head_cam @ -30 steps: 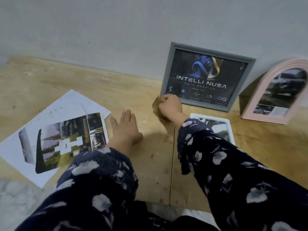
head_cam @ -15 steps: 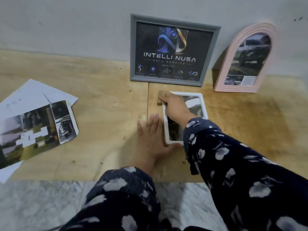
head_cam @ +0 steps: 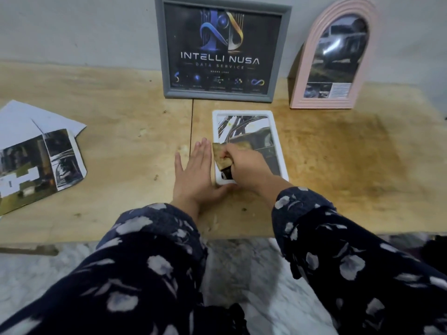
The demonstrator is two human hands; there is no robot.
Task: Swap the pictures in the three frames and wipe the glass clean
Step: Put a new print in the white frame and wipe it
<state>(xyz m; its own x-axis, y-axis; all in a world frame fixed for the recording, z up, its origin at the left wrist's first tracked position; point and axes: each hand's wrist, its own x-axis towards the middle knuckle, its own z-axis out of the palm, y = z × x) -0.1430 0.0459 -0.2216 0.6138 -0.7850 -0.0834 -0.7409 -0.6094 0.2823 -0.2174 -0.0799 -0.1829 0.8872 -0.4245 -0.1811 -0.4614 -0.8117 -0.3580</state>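
Wooden bench (head_cam: 121,131), pale, stained darker to the right of the white frame, set against a grey wall (head_cam: 84,27); marble-patterned floor (head_cam: 242,274) below its near edge. Grey frame (head_cam: 281,54), upright against the wall just behind the white frame, showing a dark print lettered "INTELLI NUSA DATA SERVICE". Pink frame (head_cam: 302,97), arched, upright against the wall behind and to the right of the white frame, holding a dark picture of a vehicle. Loose papers (head_cam: 41,124), well to the left of the white frame, with a printed picture (head_cam: 36,170) lying on top of them, one corner curled. White frame (head_cam: 275,136), the landmark, lying flat on the bench, glass up, a dark picture inside. Two sleeves, dark blue with pale flowers, reaching from the near edge. Left hand (head_cam: 196,180), fingers straight and flat on the bench, lying against the white frame's left edge with the thumb along its near corner; grip not closed on anything. Right hand (head_cam: 249,168), over the near half of the white frame, fingers curled round a cloth (head_cam: 221,157). Cloth, tan, folded, pressed on the glass at the frame's left side.
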